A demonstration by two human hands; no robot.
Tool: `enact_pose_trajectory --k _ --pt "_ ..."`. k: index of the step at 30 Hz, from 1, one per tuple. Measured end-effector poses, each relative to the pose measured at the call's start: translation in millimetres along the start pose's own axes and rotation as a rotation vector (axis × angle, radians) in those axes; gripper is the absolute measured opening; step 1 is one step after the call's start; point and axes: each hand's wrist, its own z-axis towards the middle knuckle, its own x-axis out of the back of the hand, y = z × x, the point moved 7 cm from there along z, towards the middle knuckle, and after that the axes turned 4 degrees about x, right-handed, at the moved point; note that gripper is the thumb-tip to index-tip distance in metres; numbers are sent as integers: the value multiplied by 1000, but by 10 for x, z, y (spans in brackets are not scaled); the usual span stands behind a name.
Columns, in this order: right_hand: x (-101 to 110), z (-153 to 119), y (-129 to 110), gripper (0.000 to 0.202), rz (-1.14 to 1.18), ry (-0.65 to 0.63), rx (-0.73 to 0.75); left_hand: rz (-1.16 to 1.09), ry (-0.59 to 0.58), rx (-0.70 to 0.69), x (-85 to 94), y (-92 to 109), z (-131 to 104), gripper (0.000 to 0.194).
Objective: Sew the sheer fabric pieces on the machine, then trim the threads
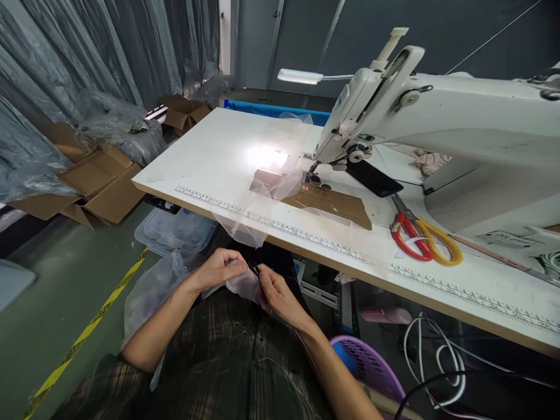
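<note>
l hand (221, 269) is pinched thumb-to-fingers on sheer white fabric (242, 283): thin, crinkly, see-thru, bunched over the lap just off the table edge. r hand (277, 294) is closed on a small dark tool (254, 268), slim, right by the cloth; type too small to tell. dark plaid shirt (227, 350) behind, w/ loose threads on it. ahead, smooth white table (210, 151) w/ printed ruler marks; a sheer panel (242, 230) hangs over its edge, nr the hands. flat brown strip (335, 205) lies by the needle of the glossy white sewing machine (472, 111). scissors (424, 236), red + yellow loop handles, lie across the r side. below: purple perforated basket (371, 361), coiled white cable (437, 361). far l: open cardboard box (109, 186), crumpled clear plastic (126, 131).
</note>
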Motion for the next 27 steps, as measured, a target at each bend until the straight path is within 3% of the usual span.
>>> enact_pose_trajectory --k 3,6,9,11,13,16,18,21,23,25,27 --pt "0 -121 133 49 71 1 -35 59 -48 18 -74 -152 57 31" --pt "214 -227 38 44 -19 120 -24 249 9 -98 -62 -170 104 33" --pt "549 -304 -392 36 -139 156 49 332 135 -222 48 -55 105 41" --pt "898 -342 -765 33 -214 242 139 367 197 -300 106 72 71 35" --pt "1413 -407 -1038 35 -238 531 182 483 357 -497 158 296 -50 20" --pt "2118 -567 -1143 46 -276 1028 158 791 711 -996 77 648 -428 14" --pt "2354 -586 -1121 41 -496 1134 94 971 844 -1236 -44 737 -602 15" --pt "2413 -622 -1088 35 -1005 1152 -35 1090 900 -1332 -70 816 -632 35" --pt "2263 -742 -1141 41 -1173 1216 72 1091 818 -1331 -21 901 -566 40" --pt "1988 -882 -1204 43 -1151 1253 298 1056 671 -1316 44 1025 -466 29" --pt "1707 -957 -1168 37 -986 1251 377 1045 501 -1280 92 1171 -339 16"
